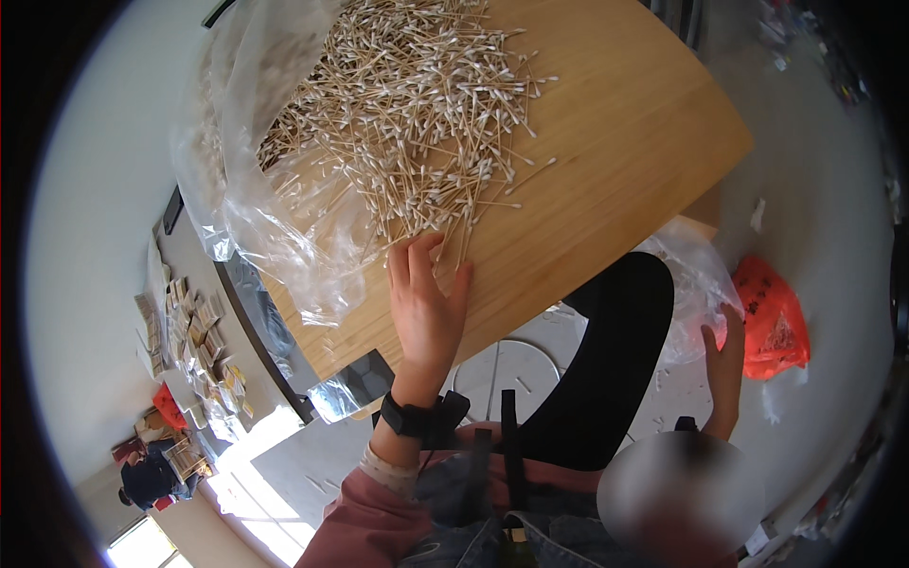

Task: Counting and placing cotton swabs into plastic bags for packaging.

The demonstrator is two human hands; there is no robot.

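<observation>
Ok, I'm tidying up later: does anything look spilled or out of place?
Possibly: pale slivers litter the floor, too small to identify. The cotton swabs lie loose in a tangled heap on the wooden table, against a crumpled clear bag, with a few strays.

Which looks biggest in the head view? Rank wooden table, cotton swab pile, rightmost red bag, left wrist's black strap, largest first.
1. Wooden table
2. Cotton swab pile
3. Rightmost red bag
4. Black left-wrist strap
</observation>
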